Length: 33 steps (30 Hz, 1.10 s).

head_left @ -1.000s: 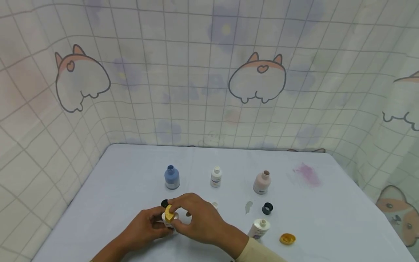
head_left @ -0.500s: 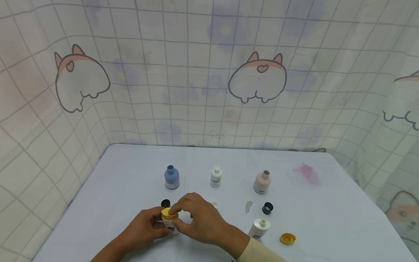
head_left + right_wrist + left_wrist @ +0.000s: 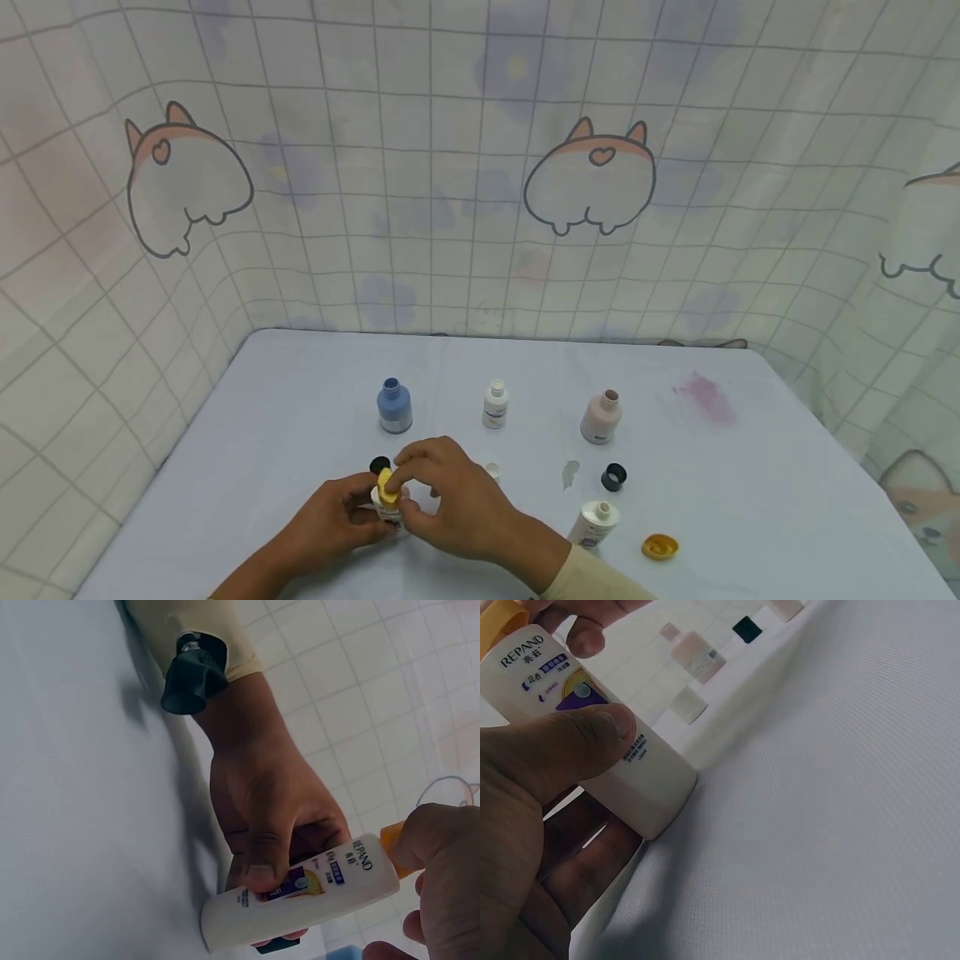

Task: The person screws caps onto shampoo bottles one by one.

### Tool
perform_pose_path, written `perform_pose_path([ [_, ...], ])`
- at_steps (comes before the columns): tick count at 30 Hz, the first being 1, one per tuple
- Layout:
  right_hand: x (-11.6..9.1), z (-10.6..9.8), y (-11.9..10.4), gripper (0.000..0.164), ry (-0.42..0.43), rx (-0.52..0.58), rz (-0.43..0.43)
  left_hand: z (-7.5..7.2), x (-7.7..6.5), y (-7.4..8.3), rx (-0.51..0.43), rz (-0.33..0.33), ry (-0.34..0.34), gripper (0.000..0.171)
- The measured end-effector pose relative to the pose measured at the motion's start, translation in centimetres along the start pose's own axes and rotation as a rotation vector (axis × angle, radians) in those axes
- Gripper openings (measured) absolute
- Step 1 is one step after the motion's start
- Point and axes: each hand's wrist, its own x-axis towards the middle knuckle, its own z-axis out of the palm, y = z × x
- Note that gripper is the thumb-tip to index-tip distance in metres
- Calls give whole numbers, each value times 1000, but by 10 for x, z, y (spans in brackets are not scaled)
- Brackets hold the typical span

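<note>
A white bottle [image 3: 570, 705] with a purple and yellow label is held upright by my left hand [image 3: 326, 521], its thumb lying over the label. The bottle's base rests on the table. On its neck sits an oval yellow cap [image 3: 387, 490], turned crosswise to the flat bottle. My right hand [image 3: 459, 504] pinches that cap from above, thumb on the near side; in the right wrist view those fingers [image 3: 431, 840] reach it from the right. Just behind the bottle lies a black cap [image 3: 379, 465].
Behind the hands stand uncapped bottles: blue [image 3: 394, 408], small white [image 3: 495, 406] and pink [image 3: 601, 418]. To the right are a black cap [image 3: 613, 477], an uncapped white bottle [image 3: 595, 524] and a yellow cap [image 3: 660, 547]. Beside my right hand lies a small white cap [image 3: 492, 471].
The yellow cap turns under my right fingers: crosswise one second ago, in line with the bottle half a second ago, crosswise again now. My left hand stays put on the bottle.
</note>
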Motion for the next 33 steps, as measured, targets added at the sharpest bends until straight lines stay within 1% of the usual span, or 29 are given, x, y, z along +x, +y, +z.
perform_pose_path([
  [3,2,1,-1,13,5,17,-16,0,0,-2,3,10,-3,44],
  [8,3,3,-1,12,15,19,-28,0,1,-4,-4,4,-7,44],
  [14,1,5,2,13,25,-26,-28,1,1,-5,13,4,-8,43],
  [17,1,4,3,17,22,-42,-25,1,1,-4,46,-17,10,46],
  [21,-1,2,3,24,-6,-16,0,1,0,0,100,-44,45,50],
  [25,-2,0,3,32,-18,-5,11,1,-1,3,124,-50,69,53],
  [30,-1,0,3,31,0,-20,-3,1,-2,4,130,-50,81,52],
  [33,1,0,3,29,-6,-7,-12,1,-2,3,125,-46,81,52],
])
